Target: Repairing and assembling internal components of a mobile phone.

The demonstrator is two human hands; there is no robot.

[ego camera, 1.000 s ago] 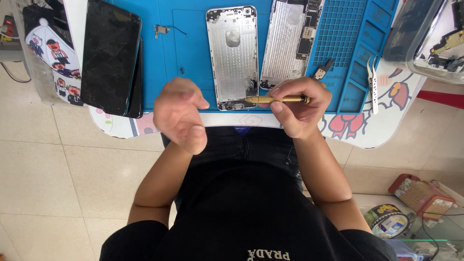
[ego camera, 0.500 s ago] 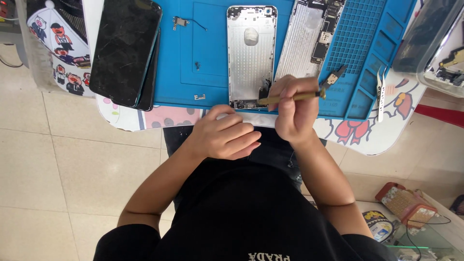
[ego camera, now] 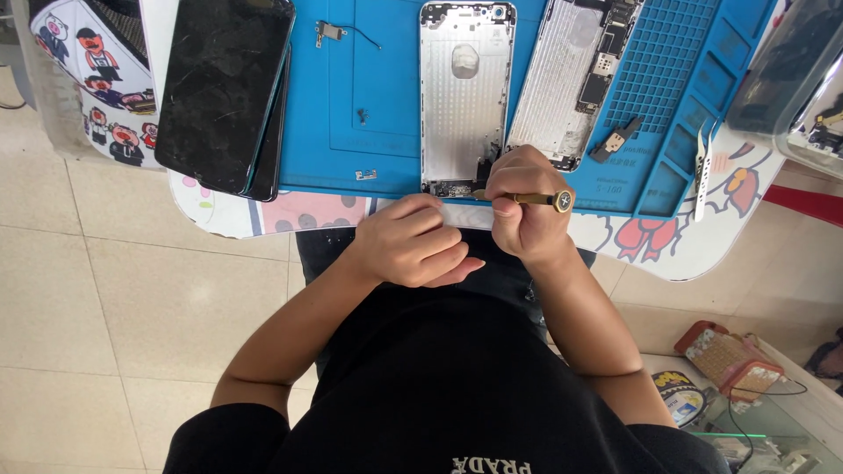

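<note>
My right hand (ego camera: 527, 206) grips a brass-coloured screwdriver (ego camera: 537, 200), its tip at the near end of a silver phone back housing (ego camera: 464, 96) that lies on a blue work mat (ego camera: 378, 88). My left hand (ego camera: 413, 243) rests at the table's near edge just below that housing, fingers curled and holding nothing that I can see. A second silver phone chassis with its circuit board (ego camera: 575, 79) lies tilted to the right of the housing.
A black phone screen (ego camera: 224, 88) lies stacked on another at the mat's left. Small loose parts (ego camera: 332, 32) and a black connector piece (ego camera: 615, 140) sit on the mat. White tweezers (ego camera: 701, 167) lie at the right, and a clear plastic box (ego camera: 803, 79) stands at the far right.
My right hand has turned the screwdriver from lying level to pointing down at the housing's near end. My left hand has moved right and up to the table edge.
</note>
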